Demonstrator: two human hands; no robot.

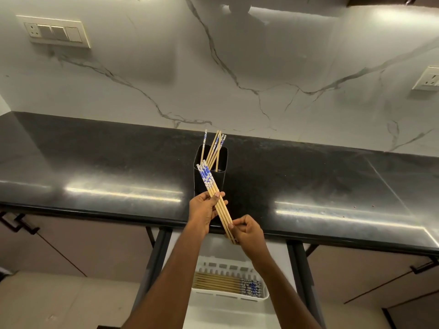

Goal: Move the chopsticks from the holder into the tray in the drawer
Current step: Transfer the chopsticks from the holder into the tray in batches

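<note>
A black holder [210, 176] stands on the dark countertop [95, 162] with several bamboo chopsticks [215, 148] leaning inside it. In front of it I hold a bundle of chopsticks [219, 205] with blue-and-white tops, slanting down to the right. My left hand [204, 210] grips the bundle near its middle. My right hand [247, 232] pinches its thin lower ends. Below the counter edge, a white tray [231, 296] sits in the open drawer, with several chopsticks [221, 282] lying flat in it.
A marble-patterned wall rises behind the counter, with a switch plate [55, 32] at upper left and a socket [427, 78] at right. Cabinet fronts with dark handles [17, 224] flank the open drawer's metal rails [300, 264].
</note>
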